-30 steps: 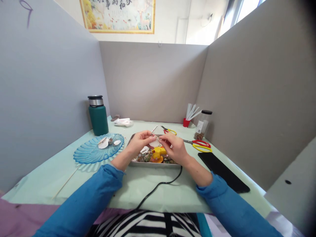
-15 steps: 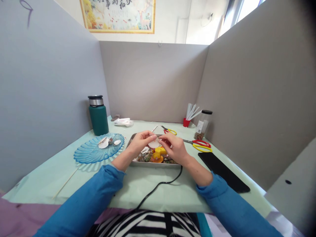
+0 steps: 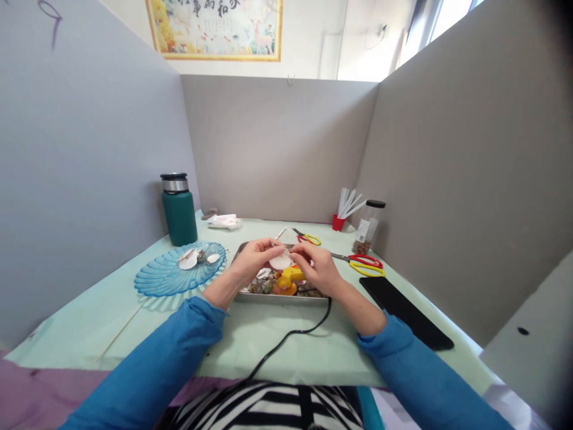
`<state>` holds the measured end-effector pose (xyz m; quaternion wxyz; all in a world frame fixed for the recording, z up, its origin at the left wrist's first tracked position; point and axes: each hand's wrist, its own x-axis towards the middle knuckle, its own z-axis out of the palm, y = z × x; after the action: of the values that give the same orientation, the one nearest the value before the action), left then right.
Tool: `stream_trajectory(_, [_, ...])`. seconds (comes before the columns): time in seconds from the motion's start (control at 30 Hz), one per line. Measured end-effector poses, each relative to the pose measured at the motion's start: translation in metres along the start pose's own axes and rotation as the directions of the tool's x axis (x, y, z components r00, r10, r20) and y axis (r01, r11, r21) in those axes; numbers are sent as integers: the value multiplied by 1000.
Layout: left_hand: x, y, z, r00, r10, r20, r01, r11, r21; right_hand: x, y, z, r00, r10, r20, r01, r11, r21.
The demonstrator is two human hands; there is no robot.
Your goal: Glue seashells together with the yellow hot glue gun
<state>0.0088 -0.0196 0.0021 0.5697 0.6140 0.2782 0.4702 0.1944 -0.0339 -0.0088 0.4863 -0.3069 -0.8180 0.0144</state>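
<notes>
The left hand (image 3: pixel 253 258) pinches the white shell (image 3: pixel 281 261) by its edge. The shell now shows more of its face (held just above the tray (image 3: pixel 277 297)). The right hand (image 3: pixel 319 270), pinching the opposite rim, has edged lower and closer, so the fiddling with it continues.

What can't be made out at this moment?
Head view only.
White shell: edges covered by fingers of left hand and right hand; whether the right grips it is hidden.
Tray contents: too small, partly behind both hands.
Jar label: too small to read.
Wall picture: cut off by the top edge.
</notes>
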Motion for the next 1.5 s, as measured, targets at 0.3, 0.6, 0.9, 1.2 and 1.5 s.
stream_trajectory(0.3, [2,-2,-3,998,9,-64,-9,1000,-1,2,5,-3,993,107,51,-106,994,-33])
stream_trajectory(0.6, [7,-3,-9,976,1,-220,-11,999,-47,8,12,-17,961,175,214,-74,909,-411])
stream_trajectory(0.9, [8,-3,-12,964,14,-265,-20,1000,-21,8,11,-29,837,218,501,-51,945,-324])
stream_trajectory(1.2, [9,-2,-12,961,28,-275,-17,999,41,5,17,-27,754,278,596,-75,937,-342])
stream_trajectory(1.5, [-16,53,-89,885,66,-462,148,900,411,7,10,-27,743,305,596,-100,931,-351])
